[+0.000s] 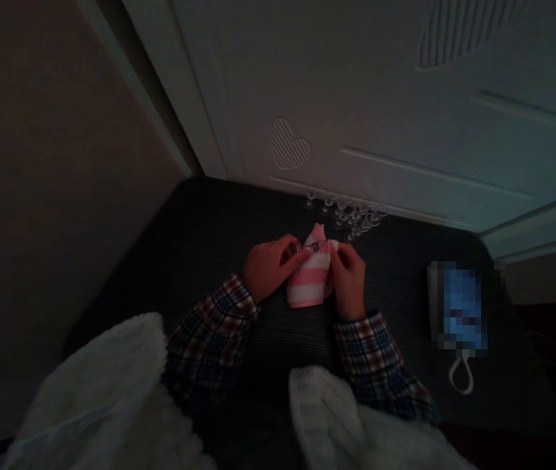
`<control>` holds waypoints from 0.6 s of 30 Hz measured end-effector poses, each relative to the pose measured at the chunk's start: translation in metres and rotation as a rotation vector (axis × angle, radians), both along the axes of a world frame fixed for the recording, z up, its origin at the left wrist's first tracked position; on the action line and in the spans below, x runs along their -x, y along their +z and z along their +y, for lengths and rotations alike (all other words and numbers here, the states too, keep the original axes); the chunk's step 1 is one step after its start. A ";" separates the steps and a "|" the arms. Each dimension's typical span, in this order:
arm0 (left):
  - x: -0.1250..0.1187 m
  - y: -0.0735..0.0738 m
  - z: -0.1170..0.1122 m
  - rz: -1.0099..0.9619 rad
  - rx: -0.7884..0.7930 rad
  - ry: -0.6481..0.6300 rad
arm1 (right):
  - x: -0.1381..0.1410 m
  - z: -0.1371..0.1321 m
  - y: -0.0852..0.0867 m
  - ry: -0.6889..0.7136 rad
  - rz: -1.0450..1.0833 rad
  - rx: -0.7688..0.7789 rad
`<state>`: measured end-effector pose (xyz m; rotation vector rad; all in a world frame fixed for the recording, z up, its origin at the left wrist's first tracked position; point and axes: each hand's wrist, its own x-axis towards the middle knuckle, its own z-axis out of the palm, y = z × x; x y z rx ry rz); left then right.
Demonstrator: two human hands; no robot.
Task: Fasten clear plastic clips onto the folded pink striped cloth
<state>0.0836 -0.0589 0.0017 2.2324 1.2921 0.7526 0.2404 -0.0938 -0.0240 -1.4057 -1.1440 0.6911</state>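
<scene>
A small pink-and-white striped cloth item (308, 279), perhaps a folded sock, is between my two hands over the dark table. My left hand (269, 266) is closed, thumb and fingers pinching a small clear plastic piece (313, 247) that lies across the upper part of the cloth. On the other side my right hand (350, 279) pinches the cloth's upper right edge. A pink tip of fabric sticks up beyond the plastic piece. How the piece grips the cloth is too dim to make out.
Several clear plastic ring-shaped pieces (354, 215) lie in a loose cluster against the white panel (380, 117) at the back. A blurred-out blue device (461, 307) with a white strap (463, 375) rests on the table (194, 228) at right. A wall stands to the left.
</scene>
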 end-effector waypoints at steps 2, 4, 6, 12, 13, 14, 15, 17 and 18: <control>0.000 0.000 0.000 0.005 0.002 -0.005 | 0.000 0.000 0.000 -0.001 -0.002 0.001; 0.000 -0.001 0.000 0.012 -0.002 0.003 | 0.000 0.000 0.000 -0.001 0.002 -0.003; 0.000 -0.002 0.001 0.015 -0.012 0.007 | 0.001 0.001 0.000 -0.002 0.008 -0.013; 0.000 -0.003 0.002 0.020 -0.003 0.000 | 0.002 0.001 0.000 -0.017 0.015 -0.018; 0.001 -0.003 0.002 0.022 -0.006 -0.002 | 0.002 0.001 0.000 -0.017 0.015 -0.020; 0.001 -0.002 0.002 0.023 -0.009 -0.003 | 0.002 0.001 0.001 -0.016 0.013 -0.024; 0.001 -0.002 0.002 0.023 -0.011 -0.004 | 0.002 0.000 0.001 -0.013 0.009 -0.028; 0.001 -0.001 0.002 0.022 -0.011 -0.004 | 0.002 0.000 0.001 -0.012 0.002 -0.029; 0.000 -0.001 0.002 0.023 -0.009 -0.002 | 0.002 0.000 0.001 -0.013 0.000 -0.026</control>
